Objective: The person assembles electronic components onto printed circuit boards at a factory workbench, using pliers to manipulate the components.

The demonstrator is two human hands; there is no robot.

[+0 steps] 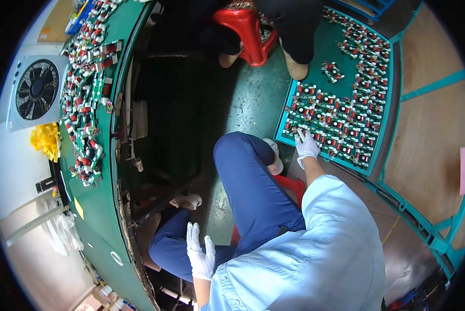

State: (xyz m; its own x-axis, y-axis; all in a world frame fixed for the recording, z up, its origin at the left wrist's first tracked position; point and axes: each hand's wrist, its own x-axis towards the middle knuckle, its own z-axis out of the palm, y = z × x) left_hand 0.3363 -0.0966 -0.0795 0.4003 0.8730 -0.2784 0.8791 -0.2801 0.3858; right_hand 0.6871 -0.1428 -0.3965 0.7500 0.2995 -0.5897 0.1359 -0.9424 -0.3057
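From the head view, I see my right hand [308, 146] stretched out and down to my right, gloved in white, resting on the near left corner of a teal tray [393, 88] that sits low beside me. The tray is packed with rows of small red-and-white coil parts [341, 116]. My fingers pinch something pale and slim at that corner; I think it is one of the parts or a small tag, but it is too small here to be sure. So the parts lie directly under and beyond this hand, running away from me toward the upper right, with the tray's long axis going the same way.

My left hand [200, 254] is well apart from all that. It lies flat on my left thigh, fingers spread and holding nothing. The right hand is plainly the nearer one to the tray.

Across my lap to the left, the green table [95, 207] curves along the frame, carrying a second long strip of similar parts [85, 103]. Beyond it stand a white fan [35, 90] and a yellow bundle [46, 140]. Ahead, another person's shoes flank a red stool [245, 31].
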